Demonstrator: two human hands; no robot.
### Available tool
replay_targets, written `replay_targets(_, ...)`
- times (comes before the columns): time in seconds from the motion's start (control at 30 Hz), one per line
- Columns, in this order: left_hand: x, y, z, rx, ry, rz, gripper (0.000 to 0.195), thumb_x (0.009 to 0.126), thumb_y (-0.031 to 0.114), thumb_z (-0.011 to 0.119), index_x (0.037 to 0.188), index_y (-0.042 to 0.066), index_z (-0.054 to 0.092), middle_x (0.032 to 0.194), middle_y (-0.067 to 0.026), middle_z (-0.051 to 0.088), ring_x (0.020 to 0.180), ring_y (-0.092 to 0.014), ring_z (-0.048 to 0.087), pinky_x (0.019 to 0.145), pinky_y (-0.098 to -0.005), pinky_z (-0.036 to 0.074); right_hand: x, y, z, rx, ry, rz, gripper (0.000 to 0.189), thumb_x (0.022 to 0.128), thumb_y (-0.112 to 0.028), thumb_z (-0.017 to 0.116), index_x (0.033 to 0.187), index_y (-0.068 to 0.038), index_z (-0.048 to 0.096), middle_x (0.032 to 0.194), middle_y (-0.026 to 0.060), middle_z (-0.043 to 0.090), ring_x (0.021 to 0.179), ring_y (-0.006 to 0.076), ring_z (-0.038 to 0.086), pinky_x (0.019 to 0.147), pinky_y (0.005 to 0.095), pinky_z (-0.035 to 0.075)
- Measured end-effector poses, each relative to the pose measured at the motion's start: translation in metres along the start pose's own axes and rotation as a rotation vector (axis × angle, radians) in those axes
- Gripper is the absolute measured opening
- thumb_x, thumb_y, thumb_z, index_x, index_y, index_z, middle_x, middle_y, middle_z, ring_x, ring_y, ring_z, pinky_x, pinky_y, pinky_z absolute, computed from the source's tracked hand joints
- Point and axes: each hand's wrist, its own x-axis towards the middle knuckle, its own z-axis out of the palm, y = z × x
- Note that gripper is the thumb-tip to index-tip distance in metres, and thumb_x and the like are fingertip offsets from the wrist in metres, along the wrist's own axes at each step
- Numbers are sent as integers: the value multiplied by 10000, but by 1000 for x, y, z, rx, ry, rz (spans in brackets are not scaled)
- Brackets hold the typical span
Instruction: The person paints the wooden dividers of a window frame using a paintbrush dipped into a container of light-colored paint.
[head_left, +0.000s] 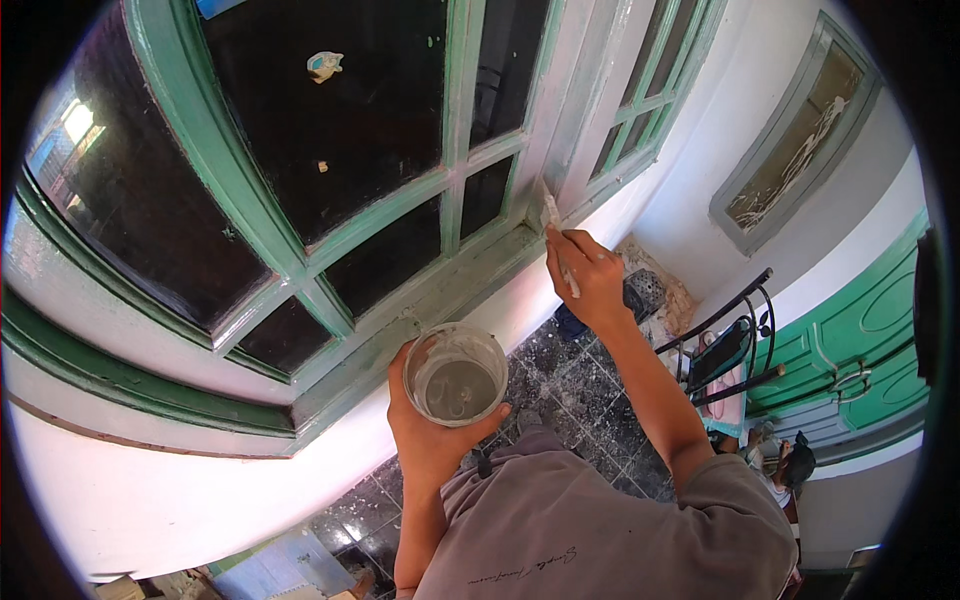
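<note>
My left hand (429, 450) is wrapped around a clear plastic tub (491, 358), held upright below the window sill. Grey paint (461, 394) lies in the tub, and its inner wall is smeared with paint. A paintbrush (552, 206) with a pale, paint-stained handle is pinched in my right hand (589, 270). Its tip meets the lower corner of a recess in the wooden window frame (581, 97). Pale grey coating covers the frame there, while green shows on the window's glazing bars (375, 214) and left stile. Paint marks spot my right hand.
Dark floor tiles (592, 401) carry many white specks. To the right stand a black metal-framed rack (716, 311) and a green double door (847, 330). A grey-framed small window (724, 214) is set in the white wall. Boards (285, 562) lie at the lower left.
</note>
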Motion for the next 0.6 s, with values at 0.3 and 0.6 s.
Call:
replay_targets(0.3, 3, 4, -1, 39, -27, 19, 1096, 599, 199, 1032, 1495, 7, 431, 1351, -167, 678, 1222, -277, 687, 1045, -397, 550, -13, 14, 14, -44, 27, 120, 195, 875, -56, 779, 1070, -40, 784, 896, 70, 709, 595, 257, 679, 555, 339, 548)
replay_targets(0.6, -2, 5, -3, 18, -1, 18, 1088, 602, 201, 1032, 1494, 13, 437, 1341, -160, 683, 1219, -274, 688, 1044, -392, 548, -13, 7, 19, -95, 43, 173, 167, 881, -68, 776, 1046, -43, 783, 890, 53, 719, 603, 252, 696, 555, 337, 553)
